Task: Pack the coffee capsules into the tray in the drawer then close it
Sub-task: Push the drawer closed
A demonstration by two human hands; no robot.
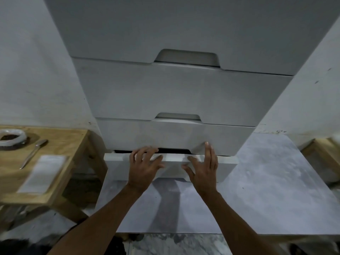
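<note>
A white chest of drawers fills the middle of the view. Its bottom drawer [228, 162] stands out only a little, with a thin dark gap along its top edge. My left hand [143, 166] rests flat on the drawer front near the handle cutout, fingers spread. My right hand [204, 166] lies flat beside it on the same front, with its fingertips reaching up to the drawer above [174, 133]. Neither hand holds anything. The tray and the coffee capsules are hidden inside the drawer.
A low wooden table [60, 144] stands at the left with a metal spoon [33, 153], a white flat packet [44, 173] and a white bag of dark grounds [11, 138]. Grey floor tiles [266, 190] lie below. Another wooden piece [322, 151] shows at the right edge.
</note>
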